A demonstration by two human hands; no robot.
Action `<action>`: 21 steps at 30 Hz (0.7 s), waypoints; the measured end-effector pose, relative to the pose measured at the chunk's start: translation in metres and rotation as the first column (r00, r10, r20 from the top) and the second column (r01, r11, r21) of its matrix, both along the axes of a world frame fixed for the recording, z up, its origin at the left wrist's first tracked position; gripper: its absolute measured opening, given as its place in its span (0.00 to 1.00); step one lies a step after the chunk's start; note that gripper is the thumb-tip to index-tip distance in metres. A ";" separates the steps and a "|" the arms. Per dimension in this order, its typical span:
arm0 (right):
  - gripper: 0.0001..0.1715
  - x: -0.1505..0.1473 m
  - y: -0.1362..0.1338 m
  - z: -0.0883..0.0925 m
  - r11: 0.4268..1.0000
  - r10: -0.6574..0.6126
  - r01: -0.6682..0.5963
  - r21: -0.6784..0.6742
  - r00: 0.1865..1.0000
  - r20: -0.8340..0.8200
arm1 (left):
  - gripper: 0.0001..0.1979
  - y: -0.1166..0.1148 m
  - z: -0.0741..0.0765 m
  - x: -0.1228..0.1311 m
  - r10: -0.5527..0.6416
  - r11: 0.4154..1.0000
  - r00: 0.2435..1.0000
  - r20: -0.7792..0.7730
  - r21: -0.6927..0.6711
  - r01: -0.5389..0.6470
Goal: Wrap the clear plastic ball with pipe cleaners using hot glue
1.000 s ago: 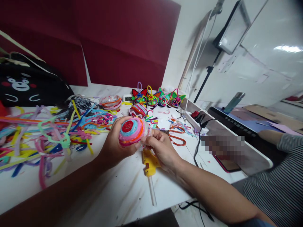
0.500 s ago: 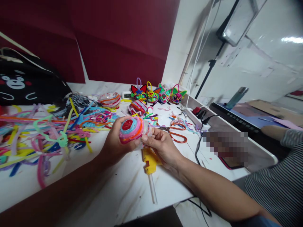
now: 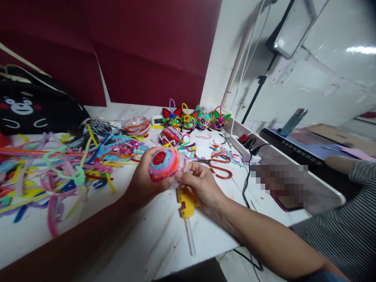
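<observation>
My left hand (image 3: 143, 181) is wrapped round a round ball (image 3: 163, 163) covered in spiralled pipe cleaners, red at the centre with blue, pink and orange rings. My right hand (image 3: 201, 187) pinches the ball's clear right edge between thumb and fingers. Both hands hold it just above the white table (image 3: 141, 243). A yellow glue gun (image 3: 186, 203) with a clear glue stick lies on the table right under my right hand.
A heap of loose coloured pipe cleaners (image 3: 58, 168) covers the left of the table. Several finished pipe-cleaner heads (image 3: 195, 119) stand at the back. Orange scissors (image 3: 219, 168) lie right of my hands. A black bag (image 3: 35, 111) sits far left. Another person's striped sleeve (image 3: 346, 227) is at the right.
The ball and both hands have stayed almost in place; my right fingers have shifted slightly along the ball's edge. The view has moved a little.
</observation>
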State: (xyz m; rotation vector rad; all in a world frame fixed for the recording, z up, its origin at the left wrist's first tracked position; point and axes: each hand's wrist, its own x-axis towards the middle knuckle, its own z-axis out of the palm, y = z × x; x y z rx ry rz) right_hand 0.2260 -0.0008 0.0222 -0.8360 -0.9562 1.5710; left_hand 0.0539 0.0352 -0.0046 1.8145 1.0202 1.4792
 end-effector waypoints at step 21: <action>0.29 0.007 0.003 -0.004 0.979 0.054 -0.063 0.192 0.997 0.051 | 0.57 0.000 0.012 -0.014 -0.293 0.950 0.950 0.108 -0.083 0.302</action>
